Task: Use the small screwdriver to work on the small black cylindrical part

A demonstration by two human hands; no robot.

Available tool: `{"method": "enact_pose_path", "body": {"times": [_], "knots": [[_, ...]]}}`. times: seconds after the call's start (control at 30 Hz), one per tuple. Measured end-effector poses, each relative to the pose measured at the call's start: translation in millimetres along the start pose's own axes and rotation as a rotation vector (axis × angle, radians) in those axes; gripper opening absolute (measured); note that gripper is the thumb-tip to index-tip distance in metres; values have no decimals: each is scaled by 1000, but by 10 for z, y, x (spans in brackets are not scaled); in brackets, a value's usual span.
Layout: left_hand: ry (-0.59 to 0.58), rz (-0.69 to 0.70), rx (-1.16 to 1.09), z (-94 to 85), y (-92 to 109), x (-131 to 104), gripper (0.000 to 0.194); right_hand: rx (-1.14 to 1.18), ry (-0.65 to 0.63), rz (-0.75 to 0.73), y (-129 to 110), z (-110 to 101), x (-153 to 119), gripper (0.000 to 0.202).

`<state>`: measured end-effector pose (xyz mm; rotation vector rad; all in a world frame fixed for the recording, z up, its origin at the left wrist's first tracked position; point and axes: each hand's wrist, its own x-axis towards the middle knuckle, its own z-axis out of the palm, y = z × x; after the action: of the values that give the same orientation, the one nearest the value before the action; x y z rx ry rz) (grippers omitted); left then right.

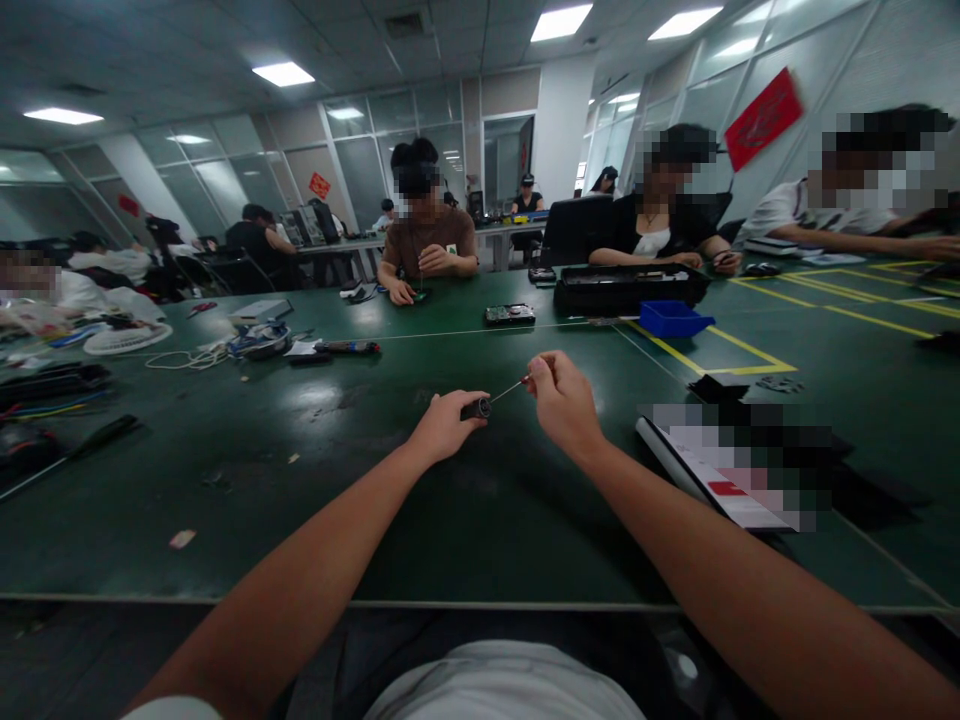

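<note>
Just above the green tabletop, in the middle of the head view, my left hand grips a small black cylindrical part between thumb and fingers. The part's round end faces right. My right hand is closed around a thin screwdriver, with a bit of red showing at the fingertips. Its slim metal shaft slants down to the left, and the tip reaches the round end of the black part. Whether the tip sits inside the part is too small to tell. Most of the screwdriver's handle is hidden in my right hand.
Beyond my hands lies a hard drive on the green table. A blue bin stands before a long black casing. Right of me lies a white-and-black panel. Cables are at left; co-workers sit opposite.
</note>
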<state>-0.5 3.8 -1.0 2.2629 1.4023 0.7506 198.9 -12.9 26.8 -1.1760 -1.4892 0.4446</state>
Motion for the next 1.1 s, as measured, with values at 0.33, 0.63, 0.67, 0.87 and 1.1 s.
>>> {"method": "enact_pose_path", "body": {"times": [0.33, 0.63, 0.67, 0.87, 1.1], "knots": [[-35, 6, 7, 8, 38, 5, 44, -138, -4, 1, 24, 14, 19, 24], [108, -6, -178, 0, -123, 59, 43, -162, 54, -5, 50, -17, 42, 25], [139, -28, -227, -8, -139, 73, 43, -154, 56, -9, 48, -19, 41, 25], [277, -176, -704, -95, -192, 148, 38, -135, 59, -21, 61, -15, 33, 25], [108, -119, -271, -285, -86, 16, 29, -114, 34, -23, 56, -12, 19, 25]]}}
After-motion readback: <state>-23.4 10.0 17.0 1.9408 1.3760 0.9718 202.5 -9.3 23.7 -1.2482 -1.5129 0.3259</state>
